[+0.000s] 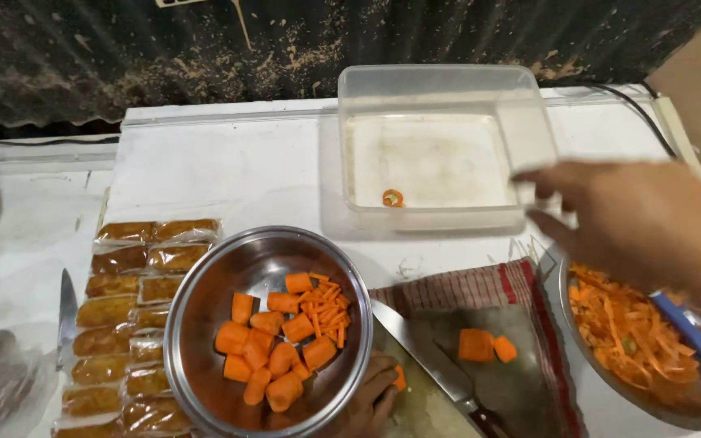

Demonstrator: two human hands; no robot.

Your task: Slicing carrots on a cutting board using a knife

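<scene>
**Reaching toward the clear tub, with carrot chunks waiting below**

Reaching across the white table [229,170], the right hand [634,215] hovers just beside the right wall of the clear rectangular plastic container [529,138], its fingers spread loosely and holding nothing; whether a fingertip touches the wall cannot be told. One small orange carrot ring [393,198] lies inside that container near its front wall.

Lower down, the left hand [371,401] rests at the front rim of the round steel bowl [204,284], fingers curled and pinching a small carrot piece [400,378]. Orange carrot chunks [273,345] fill the bowl. A steel-bladed knife [427,357] lies just beside this hand on the dark cutting board, with two more cut pieces [484,346] near the blade. Another metal bowl of carrot peelings [630,332] sits under the right forearm.
</scene>
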